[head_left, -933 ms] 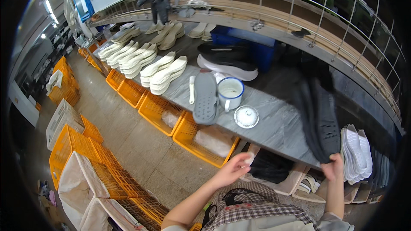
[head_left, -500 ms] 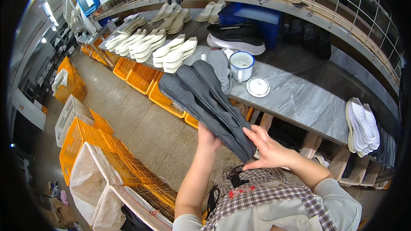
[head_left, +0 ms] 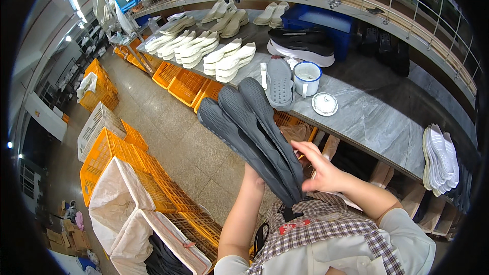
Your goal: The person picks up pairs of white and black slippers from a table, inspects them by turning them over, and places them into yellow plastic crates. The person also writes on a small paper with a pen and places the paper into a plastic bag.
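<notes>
Three dark soles (head_left: 254, 140) were held up together in front of the person's body, off the counter (head_left: 369, 132), their toe ends fanned toward its near edge and their other ends close together by the checked apron (head_left: 318, 219). The left hand (head_left: 253, 175) was clamped on the dark soles from beneath and the left side, though its fingers were mostly hidden behind them. The right hand (head_left: 323, 170) lay along their right edge near the lower end, its thumb and fingers spread apart, the fingertips at the side of the stack. On the counter just beyond, a grey sole (head_left: 279, 84) lay with a row-holed face upward, between a slim white tool (head_left: 264, 75) on its left and a blue-rimmed mug (head_left: 308, 79) on its right; a round lid (head_left: 324, 104) lay near the mug. Behind these rested a black-and-white stack (head_left: 300, 46) of thick soles, with a blue bin (head_left: 322, 18) behind it. Cream soles (head_left: 229, 61) lined the counter's left part, and white soles (head_left: 440, 160) stood at its right end. To the left, on the floor (head_left: 178, 147), stood orange crates (head_left: 102, 160), with pale cloth (head_left: 117, 188) draped inside the nearer ones.
</notes>
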`<state>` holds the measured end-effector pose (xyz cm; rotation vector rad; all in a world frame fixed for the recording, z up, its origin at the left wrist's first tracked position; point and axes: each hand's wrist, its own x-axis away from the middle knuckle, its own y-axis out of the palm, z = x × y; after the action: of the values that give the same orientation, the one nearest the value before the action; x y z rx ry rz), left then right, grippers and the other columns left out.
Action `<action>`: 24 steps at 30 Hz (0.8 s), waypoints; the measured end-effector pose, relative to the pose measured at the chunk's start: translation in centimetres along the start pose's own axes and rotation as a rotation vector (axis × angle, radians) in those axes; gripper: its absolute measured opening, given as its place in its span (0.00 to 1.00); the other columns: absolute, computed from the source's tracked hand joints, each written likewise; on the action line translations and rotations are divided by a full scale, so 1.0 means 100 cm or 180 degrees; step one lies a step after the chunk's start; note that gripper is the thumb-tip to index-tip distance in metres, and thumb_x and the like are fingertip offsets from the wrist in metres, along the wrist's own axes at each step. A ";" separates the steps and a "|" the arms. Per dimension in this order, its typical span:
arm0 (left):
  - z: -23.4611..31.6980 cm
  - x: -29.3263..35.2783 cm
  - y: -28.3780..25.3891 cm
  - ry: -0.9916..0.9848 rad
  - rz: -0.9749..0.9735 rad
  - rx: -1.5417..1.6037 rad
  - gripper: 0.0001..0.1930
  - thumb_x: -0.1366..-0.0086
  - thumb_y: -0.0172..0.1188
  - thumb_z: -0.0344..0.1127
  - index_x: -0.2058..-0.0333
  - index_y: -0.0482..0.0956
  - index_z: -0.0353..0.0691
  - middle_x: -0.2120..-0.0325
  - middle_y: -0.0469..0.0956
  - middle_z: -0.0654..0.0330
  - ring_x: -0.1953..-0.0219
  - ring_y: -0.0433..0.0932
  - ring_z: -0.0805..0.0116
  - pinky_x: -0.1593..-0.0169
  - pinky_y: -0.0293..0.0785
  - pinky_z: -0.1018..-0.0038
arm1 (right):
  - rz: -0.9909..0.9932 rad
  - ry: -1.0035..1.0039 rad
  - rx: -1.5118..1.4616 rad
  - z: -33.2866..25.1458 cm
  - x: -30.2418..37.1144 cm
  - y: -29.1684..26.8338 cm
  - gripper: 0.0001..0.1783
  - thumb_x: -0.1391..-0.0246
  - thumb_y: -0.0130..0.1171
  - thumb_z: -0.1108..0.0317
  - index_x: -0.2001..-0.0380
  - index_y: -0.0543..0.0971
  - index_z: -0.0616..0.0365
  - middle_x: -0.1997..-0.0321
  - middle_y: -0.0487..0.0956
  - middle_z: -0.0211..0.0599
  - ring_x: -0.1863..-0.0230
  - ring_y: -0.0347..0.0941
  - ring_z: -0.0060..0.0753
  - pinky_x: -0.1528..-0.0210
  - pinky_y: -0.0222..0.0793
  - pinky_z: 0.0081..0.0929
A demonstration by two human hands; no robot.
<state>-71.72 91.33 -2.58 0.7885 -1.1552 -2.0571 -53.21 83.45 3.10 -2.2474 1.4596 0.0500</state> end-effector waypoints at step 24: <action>0.002 0.055 0.025 -0.0093 0.1443 0.2023 0.17 0.32 0.47 0.38 0.47 0.66 0.38 0.53 0.71 0.55 0.51 0.73 0.64 0.49 0.72 0.69 | 0.0314 -0.1067 0.0648 0.049 -0.052 0.008 0.29 0.57 0.48 0.86 0.49 0.72 0.52 0.39 0.67 0.38 0.40 0.62 0.45 0.38 0.56 0.36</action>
<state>-74.69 86.17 -1.28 0.6892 -1.8467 -1.3368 -55.11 89.61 -0.16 -1.8965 1.3273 0.2825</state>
